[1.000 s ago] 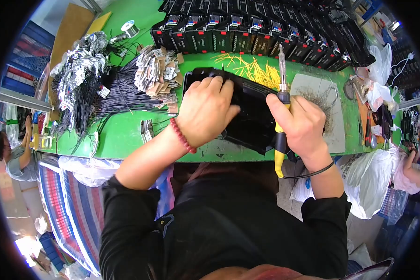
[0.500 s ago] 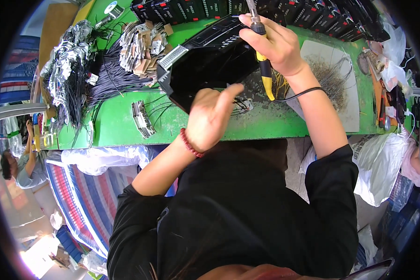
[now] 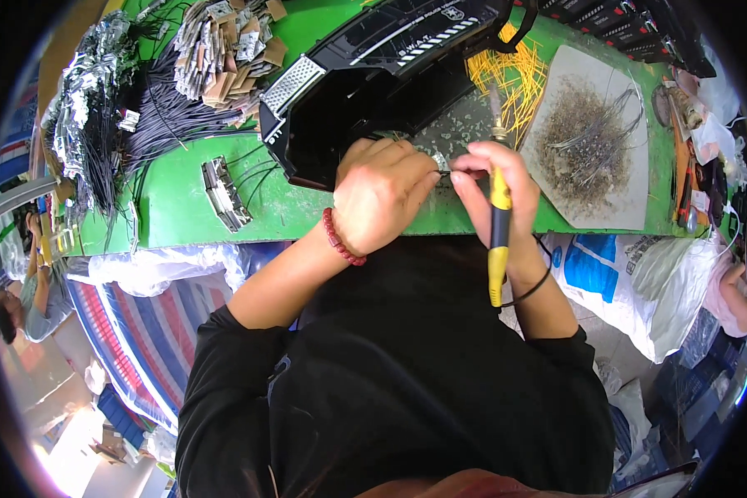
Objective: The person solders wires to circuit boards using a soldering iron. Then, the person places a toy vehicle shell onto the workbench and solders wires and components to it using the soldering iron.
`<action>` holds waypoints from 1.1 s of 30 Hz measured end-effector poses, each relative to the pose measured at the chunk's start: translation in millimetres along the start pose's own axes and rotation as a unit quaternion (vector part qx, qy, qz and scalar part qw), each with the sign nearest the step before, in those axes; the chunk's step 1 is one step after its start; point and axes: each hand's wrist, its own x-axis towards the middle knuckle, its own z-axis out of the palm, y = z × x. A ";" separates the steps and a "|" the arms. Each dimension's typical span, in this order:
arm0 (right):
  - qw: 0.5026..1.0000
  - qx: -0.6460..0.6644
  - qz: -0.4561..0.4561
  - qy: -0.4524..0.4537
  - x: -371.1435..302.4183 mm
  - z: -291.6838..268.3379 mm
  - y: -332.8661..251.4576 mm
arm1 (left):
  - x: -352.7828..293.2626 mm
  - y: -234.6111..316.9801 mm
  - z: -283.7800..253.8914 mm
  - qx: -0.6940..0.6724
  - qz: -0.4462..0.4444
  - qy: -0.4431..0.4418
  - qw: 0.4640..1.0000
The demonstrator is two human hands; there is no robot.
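Note:
My right hand is closed around a yellow-and-black soldering iron, its metal tip pointing away from me. The thumb and forefinger of that hand also come together at a thin dark wire. Closed in a pinch, my left hand meets the wire from the other side, at the near edge of a black plastic housing. White stripes and a silver grille-like panel mark this housing, which lies tilted on the green table. What else my left fingers touch is hidden under the hand.
Left of the housing are bundled black cables, silvery wrapped parts and a stack of cardboard-backed pieces. A small metallic part lies nearer. On the right are yellow wires and a pale board bearing brownish debris.
My right hand has come down toward me with the soldering iron, from above the housing to beside my left hand. Its fingertips now meet the wire. The whole view has also shifted.

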 end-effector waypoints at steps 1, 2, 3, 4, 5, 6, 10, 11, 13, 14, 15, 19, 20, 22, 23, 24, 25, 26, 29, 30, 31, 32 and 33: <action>1.000 0.011 0.015 0.003 -2.7 5.1 1.5 | 0.0 -0.5 0.8 -0.022 -0.001 0.014 1.000; 1.000 0.014 0.003 0.009 -1.3 7.7 1.0 | -0.1 -0.2 1.0 -0.043 -0.003 0.029 0.999; 1.000 0.014 0.007 0.007 -1.4 7.4 0.4 | 0.7 1.2 -0.2 -0.068 -0.012 0.032 0.997; 0.999 0.034 0.007 0.007 -1.4 8.5 0.3 | 0.1 0.9 -0.6 -0.067 -0.016 0.031 0.997; 0.999 0.053 0.008 0.007 -1.8 9.7 0.5 | -0.4 0.3 -0.4 -0.084 -0.029 0.032 0.996; 0.999 0.035 -0.016 0.018 -2.5 8.2 2.2 | -1.1 -0.2 -0.5 -0.101 -0.042 0.032 0.993; 0.997 0.009 -0.066 0.046 -6.6 1.9 4.0 | 0.1 1.2 -2.2 -0.114 -0.050 0.036 0.992; 0.996 -0.017 -0.084 0.024 -6.7 -0.6 3.4 | 0.0 1.4 -2.6 -0.107 -0.047 0.035 0.993; 0.994 -0.041 -0.100 0.009 -5.7 0.2 0.9 | -1.0 1.1 -2.1 -0.101 -0.043 0.035 0.993; 0.996 -0.015 -0.085 0.011 -6.6 1.7 1.0 | -2.0 0.6 -1.5 -0.100 -0.043 0.036 0.993; 0.997 0.013 -0.070 0.012 -7.4 2.9 0.8 | -2.7 0.2 -1.3 -0.099 -0.043 0.037 0.993; 0.997 0.065 -0.025 0.023 -10.0 3.7 -3.0 | -3.3 -0.1 -2.6 -0.105 -0.038 0.022 0.994; 0.997 0.072 0.002 0.011 -10.5 2.2 -3.1 | -3.9 -1.0 -2.2 -0.106 -0.033 0.021 0.994; 0.997 0.077 0.028 0.001 -11.7 1.5 -1.9 | -4.8 -2.0 -1.6 -0.108 -0.027 0.021 0.994; 0.995 0.095 0.024 0.005 -13.2 2.9 0.7 | -4.9 -2.4 -1.2 -0.109 -0.028 0.019 0.993; 0.993 0.114 0.020 0.009 -14.5 3.6 2.5 | -5.0 -2.7 -0.7 -0.109 -0.029 0.016 0.993; 0.993 0.113 0.020 0.009 -15.1 3.6 2.3 | -4.9 -2.7 -1.4 -0.110 -0.028 0.016 0.993; 0.994 0.109 0.020 0.013 -15.8 3.4 1.9 | -4.7 -2.7 -2.0 -0.112 -0.026 0.013 0.993; 0.994 0.107 0.016 0.016 -14.7 4.0 0.2 | -4.7 -2.4 -3.0 -0.111 -0.021 0.006 0.994; 0.994 0.109 0.012 0.015 -14.0 4.2 0.1 | -4.8 -2.5 -3.2 -0.108 -0.019 0.002 0.994; 0.994 0.108 0.011 0.016 -13.4 3.6 0.5 | -4.8 -3.0 -3.3 -0.109 -0.018 0.003 0.994; 0.995 0.101 0.014 -0.001 -12.8 3.0 1.3 | -4.9 -4.0 -3.1 -0.117 -0.016 0.003 0.993; 0.995 0.093 0.017 -0.018 -12.4 2.6 2.3 | -4.9 -4.5 -3.0 -0.125 -0.013 0.004 0.992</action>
